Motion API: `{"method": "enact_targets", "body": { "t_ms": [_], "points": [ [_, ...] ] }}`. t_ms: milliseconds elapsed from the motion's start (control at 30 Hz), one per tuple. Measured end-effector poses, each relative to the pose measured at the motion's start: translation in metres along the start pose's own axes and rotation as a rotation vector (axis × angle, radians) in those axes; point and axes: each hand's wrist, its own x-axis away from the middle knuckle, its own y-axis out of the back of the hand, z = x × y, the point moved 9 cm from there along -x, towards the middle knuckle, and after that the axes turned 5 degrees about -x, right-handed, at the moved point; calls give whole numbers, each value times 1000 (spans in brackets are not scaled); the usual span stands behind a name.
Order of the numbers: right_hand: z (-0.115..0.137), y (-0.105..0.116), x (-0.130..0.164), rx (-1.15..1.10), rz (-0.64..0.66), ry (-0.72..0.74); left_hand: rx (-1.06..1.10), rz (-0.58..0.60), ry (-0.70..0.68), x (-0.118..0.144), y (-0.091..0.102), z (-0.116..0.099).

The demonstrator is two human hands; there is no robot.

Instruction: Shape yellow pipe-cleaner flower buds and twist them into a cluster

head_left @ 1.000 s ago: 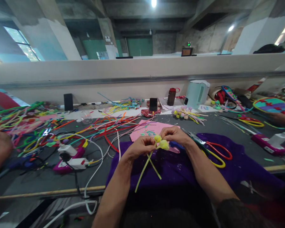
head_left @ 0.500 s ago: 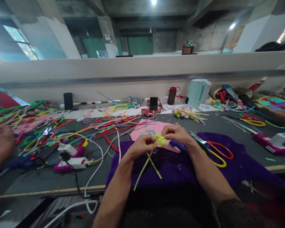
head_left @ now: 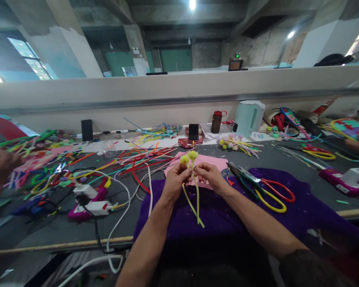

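Yellow pipe-cleaner flowers (head_left: 192, 155) are pinched in both hands, thumbs and fingers pressed together on them. The left hand (head_left: 177, 181) grips just under the blooms, and the right hand (head_left: 208, 175) pinches close beside it on the right. The flowers are up in the air between the hands, over a pink sheet (head_left: 218, 161) and a purple cloth (head_left: 221, 217). Both lie on a dark grey table (head_left: 269, 159). Behind it is a low pale wall (head_left: 179, 85), then a big room with a concrete ceiling (head_left: 182, 18).

The two puffy blooms point up and to the far side, a bit left. The long way runs far to near, and two thin stems hang toward the near side, crossing close to their ends. Fingers hide the tops of the stems.

Scissors (head_left: 278, 189) with red and yellow handles lie on the cloth, at the right. Messy red pipe cleaners (head_left: 143, 159) spread out at the left. Farther back stand a phone (head_left: 193, 132), a brown bottle (head_left: 216, 123) and a pale green kettle (head_left: 247, 119). Another person's hand (head_left: 1, 161) shows at the far left.
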Motion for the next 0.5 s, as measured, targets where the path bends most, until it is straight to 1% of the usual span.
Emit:
{"method": "enact_targets", "body": {
  "t_ms": [67,200,267,400,500],
  "points": [
    [-7,-7,1,-59,15,-20,-73,35,-43,1,-5,-3],
    [-11,-2,-1,-148,-5,-7,-182,94,-91,1,-12,-3],
    [-14,2,-2,-173,-19,-22,-229,79,-106,1,-12,-2],
    [-24,8,-4,-230,-82,-93,-304,6,-170,2,-9,-7],
    [-28,8,-4,-267,-106,-132,-288,-15,-156,3,-8,-6]
  ]
}}
